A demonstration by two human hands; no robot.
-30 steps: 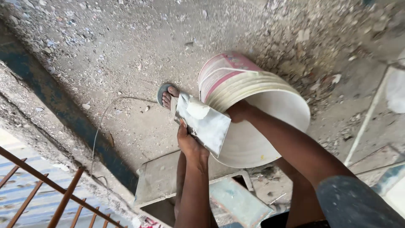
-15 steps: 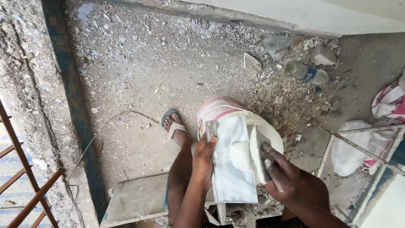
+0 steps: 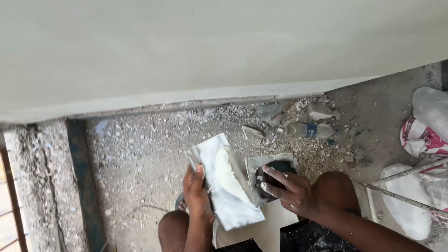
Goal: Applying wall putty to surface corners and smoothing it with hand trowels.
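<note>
Trowel: wide steel trowel, a smear of white putty along its face, tilted, its inner edge touching the smaller blade.
Left hand: grip closed round the wide trowel's left edge, thumb on top.
Right hand: grip closed on the dark handle of a small putty blade, fingers spread.
Beyond the grips: clear plastic bottle with a blue label lying in rubble.
Far right of the grips: white sacks with pink-red print.
Above: pale plastered wall.
</note>
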